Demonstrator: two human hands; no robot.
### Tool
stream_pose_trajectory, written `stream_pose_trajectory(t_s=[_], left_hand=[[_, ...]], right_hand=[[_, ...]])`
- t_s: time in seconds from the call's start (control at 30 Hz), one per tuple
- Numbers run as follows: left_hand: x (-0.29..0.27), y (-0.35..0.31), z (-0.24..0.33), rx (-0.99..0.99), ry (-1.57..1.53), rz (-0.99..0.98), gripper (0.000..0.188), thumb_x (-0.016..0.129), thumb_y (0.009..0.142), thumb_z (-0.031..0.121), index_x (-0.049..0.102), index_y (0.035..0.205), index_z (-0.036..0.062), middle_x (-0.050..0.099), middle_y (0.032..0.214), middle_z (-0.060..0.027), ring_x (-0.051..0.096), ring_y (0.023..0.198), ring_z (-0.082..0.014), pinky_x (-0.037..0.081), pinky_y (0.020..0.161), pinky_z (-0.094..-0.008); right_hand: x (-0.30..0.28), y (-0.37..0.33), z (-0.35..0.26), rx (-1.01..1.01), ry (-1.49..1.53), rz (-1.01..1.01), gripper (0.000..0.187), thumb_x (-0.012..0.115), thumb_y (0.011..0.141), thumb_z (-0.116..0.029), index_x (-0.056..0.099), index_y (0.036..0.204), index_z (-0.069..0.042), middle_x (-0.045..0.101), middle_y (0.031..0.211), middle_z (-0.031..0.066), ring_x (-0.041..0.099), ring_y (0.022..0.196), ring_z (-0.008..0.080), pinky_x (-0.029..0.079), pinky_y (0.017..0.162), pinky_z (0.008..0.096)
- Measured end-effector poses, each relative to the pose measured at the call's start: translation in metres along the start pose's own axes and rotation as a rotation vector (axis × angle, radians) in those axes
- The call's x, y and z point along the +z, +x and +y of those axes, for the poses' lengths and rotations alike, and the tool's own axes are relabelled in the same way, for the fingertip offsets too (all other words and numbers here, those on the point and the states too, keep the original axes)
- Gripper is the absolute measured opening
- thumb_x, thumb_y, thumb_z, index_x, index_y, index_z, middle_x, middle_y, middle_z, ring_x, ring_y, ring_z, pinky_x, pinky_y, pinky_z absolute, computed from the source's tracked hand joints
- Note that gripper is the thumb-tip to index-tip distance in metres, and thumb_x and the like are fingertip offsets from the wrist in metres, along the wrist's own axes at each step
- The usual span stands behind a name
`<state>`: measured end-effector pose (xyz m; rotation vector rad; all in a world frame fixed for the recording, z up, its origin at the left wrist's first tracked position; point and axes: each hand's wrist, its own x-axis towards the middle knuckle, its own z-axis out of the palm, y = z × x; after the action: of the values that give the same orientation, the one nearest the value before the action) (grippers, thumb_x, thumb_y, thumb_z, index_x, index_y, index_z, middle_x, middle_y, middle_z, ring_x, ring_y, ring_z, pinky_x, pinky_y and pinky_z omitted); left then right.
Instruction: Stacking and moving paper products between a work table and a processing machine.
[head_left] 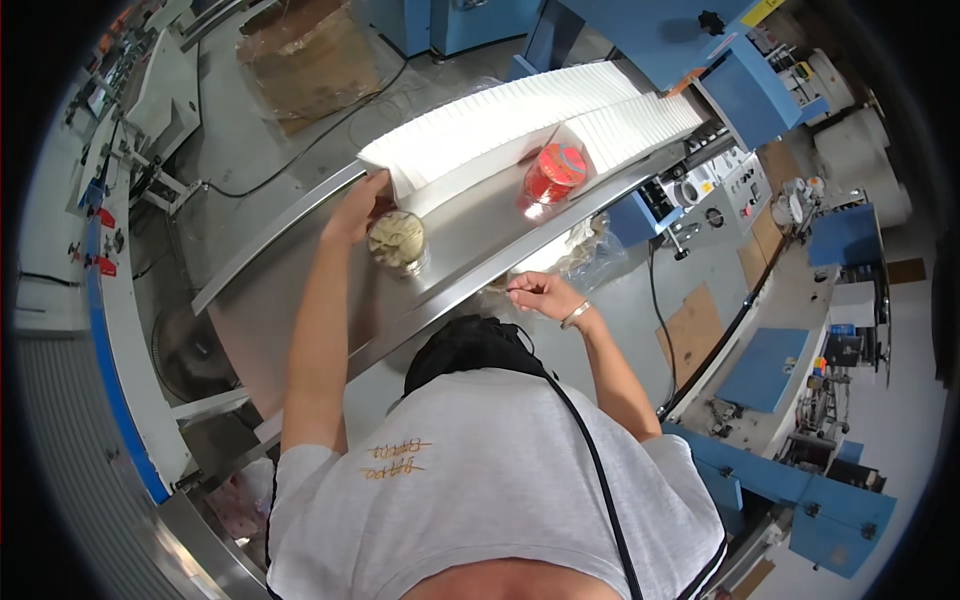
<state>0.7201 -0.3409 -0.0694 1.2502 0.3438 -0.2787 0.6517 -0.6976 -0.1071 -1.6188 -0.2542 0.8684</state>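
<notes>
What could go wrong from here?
The left hand is right beside the jar with pale contents; a slip might tip it.

Its fingers are at the near end of the longer white row, which could fan out if nudged.

The red container stands close to the shorter white row; shifting pieces might bump it.

Metal table [465,240] with rows of thin white pieces [500,120], a red container [551,176] and a clear pale-filled jar [398,240] on top

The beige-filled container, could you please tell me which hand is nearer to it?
Left. The left hand is close beside the beige-filled container, at the end of the white stack; the right hand is farther off to its right, past the near metal rail.
</notes>
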Motion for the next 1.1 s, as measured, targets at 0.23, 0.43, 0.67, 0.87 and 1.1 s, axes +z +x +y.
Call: stream_pose_trajectory(t_s=[0.23, 0.43, 0.67, 0.87, 1.1], left_hand=[[0.029, -0.014, 0.015, -0.339, 0.326, 0.121, 0.073, 0.041, 0.089, 0.061, 0.013, 0.146, 0.0236, 0.046, 0.129, -0.0142, 0.058, 0.095, -0.0279, 0.052, 0.074, -0.0449], [0.024, -0.001, -0.008, -0.04, -0.004, 0.391, 0.049, 0.04, 0.093, 0.053, 0.05, 0.124, 0.0158, 0.059, 0.111, -0.0054, 0.056, 0.095, -0.0194, 0.044, 0.076, -0.0359], [0.049, 0.013, -0.006, 0.125, -0.312, 0.427, 0.063, 0.054, 0.092, 0.043, 0.032, 0.138, 0.0064, 0.048, 0.131, -0.0101, 0.047, 0.119, -0.0233, 0.038, 0.098, -0.0395], [0.074, 0.02, -0.004, 0.17, 0.049, 0.45, 0.07, 0.061, 0.089, 0.035, 0.027, 0.142, 0.0039, 0.039, 0.14, -0.0109, 0.037, 0.129, -0.0229, 0.027, 0.107, -0.0349], [0.067, 0.01, -0.002, 0.13, 0.004, 0.461, 0.076, 0.063, 0.087, 0.036, 0.024, 0.143, 0.0025, 0.038, 0.142, -0.013, 0.033, 0.133, -0.0243, 0.023, 0.109, -0.0353]], right_hand=[[-0.062, 0.004, -0.09, -0.04, -0.027, -0.174, 0.021, 0.063, 0.089, -0.013, 0.061, 0.108, -0.004, 0.061, 0.093, -0.0034, 0.055, 0.085, 0.0045, 0.047, 0.077, 0.0223], [-0.144, 0.041, -0.141, -0.17, -0.149, 0.037, 0.019, 0.062, 0.09, -0.015, 0.063, 0.105, -0.005, 0.062, 0.084, -0.0024, 0.055, 0.075, 0.0048, 0.046, 0.07, 0.0208], [-0.234, 0.126, -0.175, -0.368, -0.798, 0.74, 0.023, 0.061, 0.083, -0.023, 0.067, 0.096, -0.006, 0.068, 0.082, 0.013, 0.065, 0.074, 0.0235, 0.051, 0.07, 0.0322], [-0.273, 0.184, -0.177, -0.314, -0.815, 0.839, 0.02, 0.059, 0.08, -0.022, 0.07, 0.091, -0.008, 0.069, 0.088, 0.013, 0.066, 0.082, 0.0293, 0.051, 0.077, 0.0356], [-0.284, 0.209, -0.179, -0.095, -0.83, 0.789, 0.023, 0.065, 0.079, -0.03, 0.072, 0.091, -0.012, 0.07, 0.092, 0.0111, 0.066, 0.085, 0.0273, 0.05, 0.08, 0.0342]])
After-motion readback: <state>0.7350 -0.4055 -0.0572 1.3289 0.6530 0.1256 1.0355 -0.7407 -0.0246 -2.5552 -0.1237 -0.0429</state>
